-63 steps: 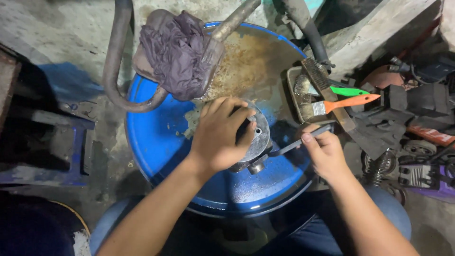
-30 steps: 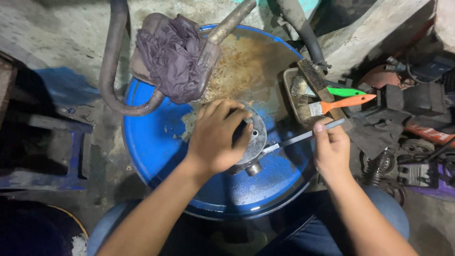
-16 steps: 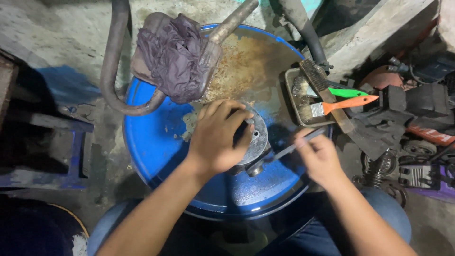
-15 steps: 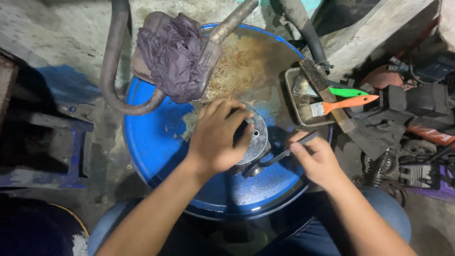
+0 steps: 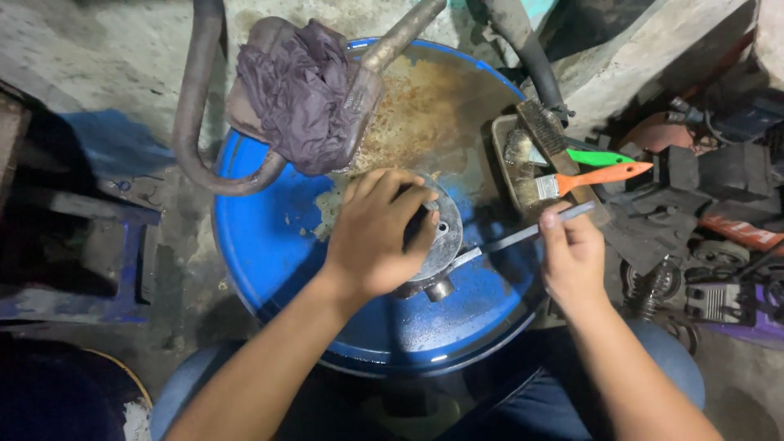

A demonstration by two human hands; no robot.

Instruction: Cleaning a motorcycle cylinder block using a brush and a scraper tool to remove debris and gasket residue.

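A round grey metal part [image 5: 441, 237] lies on the lid of a blue drum [image 5: 269, 245]. My left hand [image 5: 376, 233] covers the part from above and holds it down. My right hand [image 5: 572, 257] grips the outer end of a long thin metal tool [image 5: 510, 241]. The tool's other end reaches under the edge of the round part. A short shaft sticks out at the part's near side.
A dark rag [image 5: 302, 94] drapes over a curved rusty pipe [image 5: 196, 122] at the drum's far left. A small tray [image 5: 510, 163] on the right rim holds an orange-handled brush [image 5: 592, 178], a green-handled one [image 5: 600, 157] and a wire brush. Engine parts clutter the floor at right.
My right hand has swung the thin tool back and forth about the round part; now it is further out and higher than half a second ago. My left hand stayed on the part.
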